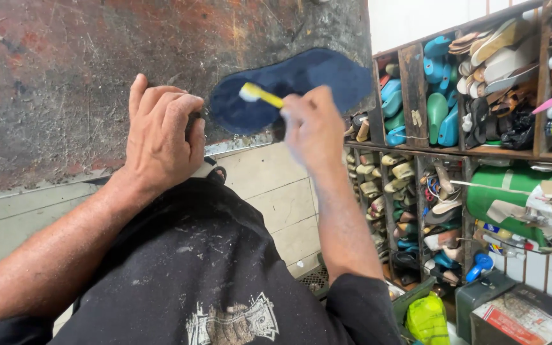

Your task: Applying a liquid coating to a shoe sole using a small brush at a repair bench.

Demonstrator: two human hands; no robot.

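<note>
A dark blue shoe insole (308, 80) lies flat near the edge of a worn, stained worktop (65, 76). My right hand (314, 131) grips a yellow toothbrush (260, 94) whose white bristle head rests on the insole's near end. The hand is blurred. My left hand (161, 134) is curled at the worktop's edge just left of the insole, fingers closed over a small dark thing that I cannot make out.
Wooden shelves (413, 83) on the right hold several shoe soles, heels and insoles in blue, green and tan. A green roll (493, 195) lies lower on the shelf. A dark box topped with newspaper (519, 313) and a yellow-green bag (428, 318) stand on the floor.
</note>
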